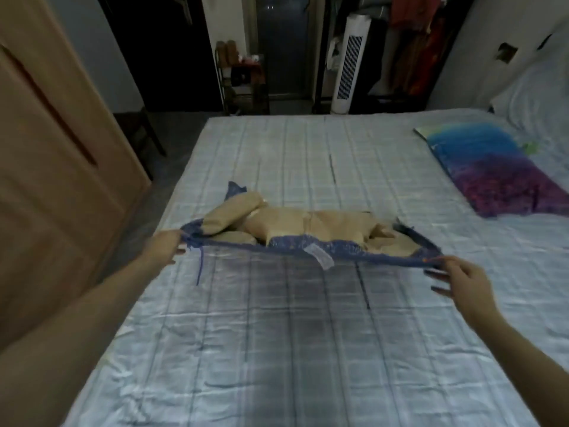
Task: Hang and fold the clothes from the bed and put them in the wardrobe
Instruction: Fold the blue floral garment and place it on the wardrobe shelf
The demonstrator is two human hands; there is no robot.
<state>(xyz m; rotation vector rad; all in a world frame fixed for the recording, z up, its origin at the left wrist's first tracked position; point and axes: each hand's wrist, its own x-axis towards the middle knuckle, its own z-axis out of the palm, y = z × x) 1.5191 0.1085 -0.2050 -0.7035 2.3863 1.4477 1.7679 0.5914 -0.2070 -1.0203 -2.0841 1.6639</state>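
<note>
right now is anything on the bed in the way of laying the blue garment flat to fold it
Yes. The left hand and right hand pinch the blue garment at its near corners, and the tan garment lies on its far part. The checked bed sheet nearer the person shows nothing on it.

— What has she got hold of there?

— A blue patterned garment with a tan inside, stretched out flat above the pale checked bedsheet. The left hand pinches one corner, the right hand pinches the other, and the blue hem runs taut between the two grips.

— And that white bit?

— A small white care label, hanging off the hem about midway between the hands. A thin blue drawstring dangles just beside the left grip.

— Anything past the right hand?

— A blue and purple pillow, well beyond it on the bed.
</note>
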